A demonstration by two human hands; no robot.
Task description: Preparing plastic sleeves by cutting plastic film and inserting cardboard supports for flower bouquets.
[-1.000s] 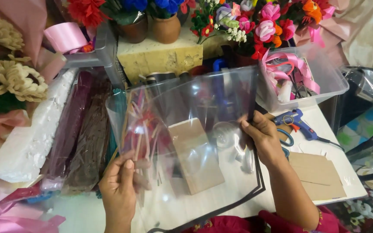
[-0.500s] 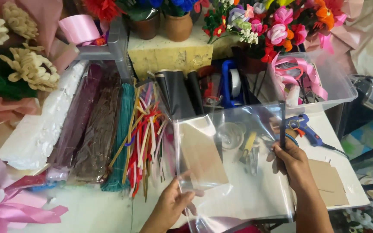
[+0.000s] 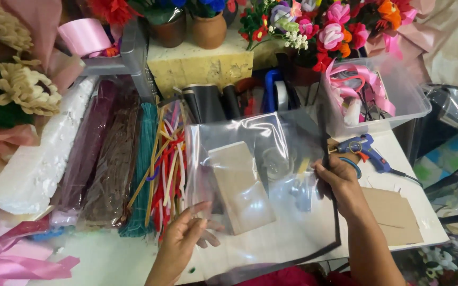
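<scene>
A clear plastic wrapping sheet (image 3: 261, 159) with a black border is spread over the white table (image 3: 430, 212). My right hand (image 3: 337, 182) grips its right black edge. My left hand (image 3: 184, 241) pinches the sheet's lower left part, palm up, fingers around the film. Under the sheet lies a tan cardboard piece (image 3: 239, 185). A bundle of coloured pipe cleaners (image 3: 165, 164) lies just left of the sheet, close to my left hand.
Packs of purple, brown and teal pipe cleaners (image 3: 112, 159) lie at left beside a white foam block (image 3: 38, 164). A clear bin (image 3: 372, 100) with pink ribbon, a blue glue gun (image 3: 367, 148), brown card pieces (image 3: 393, 214), flower pots and artificial flowers (image 3: 319, 32) surround the table.
The sheet has come down from upright to lie lower and further right over the table. My left hand slid right along its lower edge; the pipe cleaners are uncovered.
</scene>
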